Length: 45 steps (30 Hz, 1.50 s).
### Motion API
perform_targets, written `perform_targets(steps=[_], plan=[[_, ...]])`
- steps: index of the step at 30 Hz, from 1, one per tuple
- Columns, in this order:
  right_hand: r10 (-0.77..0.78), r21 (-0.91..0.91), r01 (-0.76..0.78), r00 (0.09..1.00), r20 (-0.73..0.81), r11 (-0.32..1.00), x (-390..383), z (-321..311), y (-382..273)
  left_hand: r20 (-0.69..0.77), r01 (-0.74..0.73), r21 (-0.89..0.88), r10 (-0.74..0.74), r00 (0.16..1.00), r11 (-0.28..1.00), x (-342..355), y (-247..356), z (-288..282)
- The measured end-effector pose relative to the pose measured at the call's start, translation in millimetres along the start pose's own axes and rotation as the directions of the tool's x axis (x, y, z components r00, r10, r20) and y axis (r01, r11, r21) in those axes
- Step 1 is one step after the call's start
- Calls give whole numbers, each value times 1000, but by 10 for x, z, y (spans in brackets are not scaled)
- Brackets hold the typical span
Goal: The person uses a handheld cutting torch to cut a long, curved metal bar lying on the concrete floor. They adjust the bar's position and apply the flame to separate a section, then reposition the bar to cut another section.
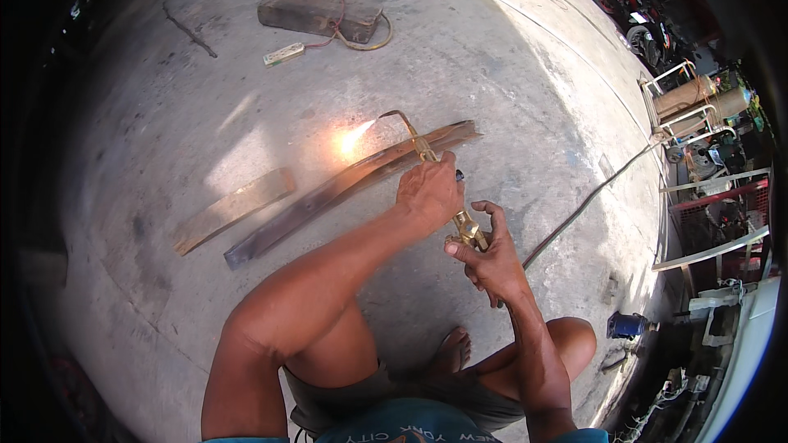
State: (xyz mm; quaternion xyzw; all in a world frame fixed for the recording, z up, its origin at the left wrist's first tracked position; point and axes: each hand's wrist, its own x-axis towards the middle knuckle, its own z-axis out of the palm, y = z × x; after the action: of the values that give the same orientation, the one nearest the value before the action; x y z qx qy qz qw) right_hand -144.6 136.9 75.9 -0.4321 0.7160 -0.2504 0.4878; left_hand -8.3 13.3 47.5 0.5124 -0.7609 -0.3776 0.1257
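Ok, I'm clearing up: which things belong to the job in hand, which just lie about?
Apparently in the job:
lit torch (left hand gripping, right hand touching)
long dark bar near flame
dark hose

Seemingly lying about:
wooden block
power strip
short tan piece, perhaps

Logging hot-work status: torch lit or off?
Lit: a bright white-orange flame shoots from the bent tip of the brass torch.

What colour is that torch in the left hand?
The torch is mostly brassy gold, with a darker bent tip. The head view shows it best.
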Motion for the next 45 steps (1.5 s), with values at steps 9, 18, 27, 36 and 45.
perform_targets(steps=[9,18,27,36,45], plan=[[-98,319,172,967,-235,932,41,-1050,-505,-199,-450,-76,429,881,890,-259,448,73],[-171,532,248,967,-191,810,297,-1755,-660,-284,-644,51,629,723,763,-248,840,540],[-154,782,52,987,57,621,542,-1466,642,-192,-637,20,628,754,771,-424,727,485],[-17,786,-203,965,262,584,1275,-965,1409,-471,-146,-230,21,882,962,-799,538,-909],[-50,782,-363,893,447,507,1756,-761,1829,-22,679,-405,-749,662,612,-2482,-1675,685]])
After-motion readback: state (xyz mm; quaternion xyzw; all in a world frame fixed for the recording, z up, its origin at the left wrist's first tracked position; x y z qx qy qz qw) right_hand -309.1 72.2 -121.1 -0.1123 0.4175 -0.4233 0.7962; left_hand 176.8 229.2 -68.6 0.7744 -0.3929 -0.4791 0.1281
